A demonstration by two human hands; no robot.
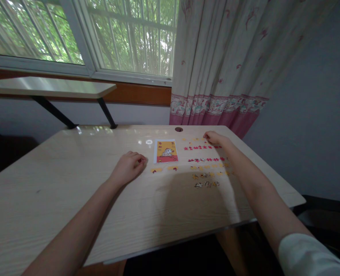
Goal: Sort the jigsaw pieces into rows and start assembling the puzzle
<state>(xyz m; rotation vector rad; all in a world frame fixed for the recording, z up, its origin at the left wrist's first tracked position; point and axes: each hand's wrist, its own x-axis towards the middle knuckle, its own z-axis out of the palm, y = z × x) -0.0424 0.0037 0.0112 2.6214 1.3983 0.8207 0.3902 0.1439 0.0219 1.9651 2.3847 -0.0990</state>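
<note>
My left hand [129,166] rests on the wooden table [58,184], its fingers curled into a loose fist just left of two loose yellow puzzle pieces [164,168]. Whether anything is inside the fist is hidden. A yellow and red picture card [165,151] with a small white animal lies beyond those pieces. My right hand [213,137] reaches to the far end of several rows of red and yellow puzzle pieces [206,161], with the fingertips pinched together at a red piece in the top row.
A cable hole [178,129] sits near the table's far edge. A raised shelf on black legs [52,87] stands at the back left under the window. A flowered curtain [221,76] hangs behind the table's right corner.
</note>
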